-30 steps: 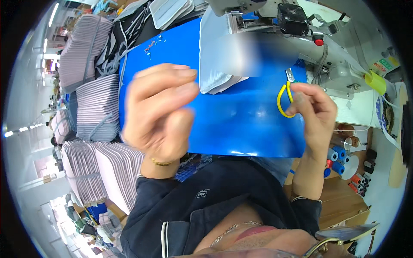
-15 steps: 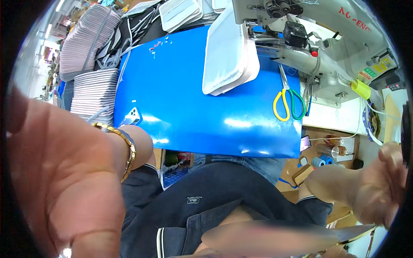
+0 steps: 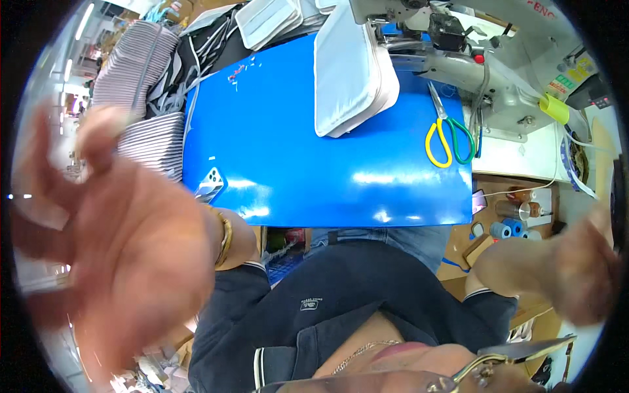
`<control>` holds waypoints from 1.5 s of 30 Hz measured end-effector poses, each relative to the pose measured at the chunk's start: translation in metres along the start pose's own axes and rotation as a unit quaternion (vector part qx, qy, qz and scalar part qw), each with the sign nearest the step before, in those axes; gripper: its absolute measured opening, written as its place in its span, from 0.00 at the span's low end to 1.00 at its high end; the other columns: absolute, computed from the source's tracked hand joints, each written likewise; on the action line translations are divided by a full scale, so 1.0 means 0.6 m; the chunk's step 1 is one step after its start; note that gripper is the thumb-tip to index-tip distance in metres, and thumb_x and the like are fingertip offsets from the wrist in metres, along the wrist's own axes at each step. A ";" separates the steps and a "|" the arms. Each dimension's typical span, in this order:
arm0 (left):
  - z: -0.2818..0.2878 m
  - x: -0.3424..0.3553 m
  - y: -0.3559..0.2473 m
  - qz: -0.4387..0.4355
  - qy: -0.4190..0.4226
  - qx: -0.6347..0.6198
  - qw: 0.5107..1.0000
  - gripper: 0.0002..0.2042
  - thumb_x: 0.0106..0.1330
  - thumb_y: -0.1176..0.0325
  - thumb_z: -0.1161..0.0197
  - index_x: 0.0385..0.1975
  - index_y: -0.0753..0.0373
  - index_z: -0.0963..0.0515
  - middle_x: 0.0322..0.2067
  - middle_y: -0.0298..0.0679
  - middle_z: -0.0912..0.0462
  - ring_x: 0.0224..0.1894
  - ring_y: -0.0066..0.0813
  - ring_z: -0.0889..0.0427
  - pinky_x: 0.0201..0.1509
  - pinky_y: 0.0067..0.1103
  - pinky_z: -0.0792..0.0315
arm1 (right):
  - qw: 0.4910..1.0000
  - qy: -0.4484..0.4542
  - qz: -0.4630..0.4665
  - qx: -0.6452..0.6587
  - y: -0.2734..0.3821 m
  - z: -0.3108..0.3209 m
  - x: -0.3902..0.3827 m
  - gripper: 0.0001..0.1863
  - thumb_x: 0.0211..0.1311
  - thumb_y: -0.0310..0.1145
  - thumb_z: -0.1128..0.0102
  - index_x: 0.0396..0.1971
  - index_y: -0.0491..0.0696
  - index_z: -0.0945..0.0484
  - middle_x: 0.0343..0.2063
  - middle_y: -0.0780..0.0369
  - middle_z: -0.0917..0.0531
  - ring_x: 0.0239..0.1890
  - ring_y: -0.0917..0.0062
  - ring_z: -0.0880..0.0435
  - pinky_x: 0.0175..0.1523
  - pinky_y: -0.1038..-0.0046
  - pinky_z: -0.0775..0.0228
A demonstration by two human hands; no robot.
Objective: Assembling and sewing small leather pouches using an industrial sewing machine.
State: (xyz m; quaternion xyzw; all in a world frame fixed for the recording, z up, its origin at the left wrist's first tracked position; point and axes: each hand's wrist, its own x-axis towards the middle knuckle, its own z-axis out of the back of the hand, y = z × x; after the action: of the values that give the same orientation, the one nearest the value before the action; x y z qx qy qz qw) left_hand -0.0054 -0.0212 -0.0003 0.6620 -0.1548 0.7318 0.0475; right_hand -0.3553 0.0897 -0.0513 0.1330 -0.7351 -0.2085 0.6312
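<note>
Nearest, the left hand (image 3: 141, 236) is raised, fingers (image 3: 97, 141) apart; the right hand (image 3: 583, 272) blurs, its grip unclear; beyond, on the table (image 3: 282, 137), a phone (image 3: 210, 185) lies leftward, scissors (image 3: 441, 116) rightward, well apart from both hands; pads (image 3: 350, 75) lie farther.

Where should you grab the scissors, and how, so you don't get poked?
Probably by the yellow loop and green loop, coming from the near edge of the blue tabletop. The scissors lie with both loops toward that edge and the blades pointing away from it.
</note>
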 end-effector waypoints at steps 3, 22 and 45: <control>-0.017 -0.101 0.075 0.091 0.018 0.226 0.970 0.14 0.60 0.69 0.34 0.42 0.71 0.21 0.41 0.49 0.17 0.43 0.39 0.19 0.49 0.32 0.26 | 0.976 -0.087 -0.118 -0.163 -0.079 -0.098 -0.041 0.14 0.68 0.29 0.50 0.44 0.35 0.22 0.26 0.55 0.16 0.24 0.74 0.19 0.32 0.76 0.25; -0.095 -0.250 0.204 0.118 0.280 0.410 0.860 0.22 0.48 0.77 0.30 0.48 0.58 0.20 0.50 0.43 0.23 0.50 0.44 0.24 0.51 0.31 0.26 | 0.903 -0.017 -0.422 -0.077 -0.308 -0.198 -0.136 0.19 0.55 0.31 0.30 0.45 0.37 0.21 0.25 0.64 0.18 0.27 0.83 0.20 0.34 0.80 0.27; -0.102 -0.217 0.251 0.152 0.265 0.339 0.890 0.11 0.52 0.77 0.34 0.36 0.61 0.18 0.35 0.37 0.20 0.34 0.36 0.22 0.35 0.26 0.27 | 0.904 0.025 -0.426 0.018 -0.356 -0.201 -0.138 0.09 0.64 0.30 0.42 0.27 0.41 0.19 0.22 0.64 0.15 0.22 0.89 0.25 0.26 0.82 0.35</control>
State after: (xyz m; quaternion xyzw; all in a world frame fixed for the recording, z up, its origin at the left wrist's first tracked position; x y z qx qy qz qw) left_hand -0.0897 -0.1288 -0.1574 0.3874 0.0218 0.8864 -0.2525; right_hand -0.2373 -0.0767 -0.2111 0.4495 -0.5962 -0.4409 0.4980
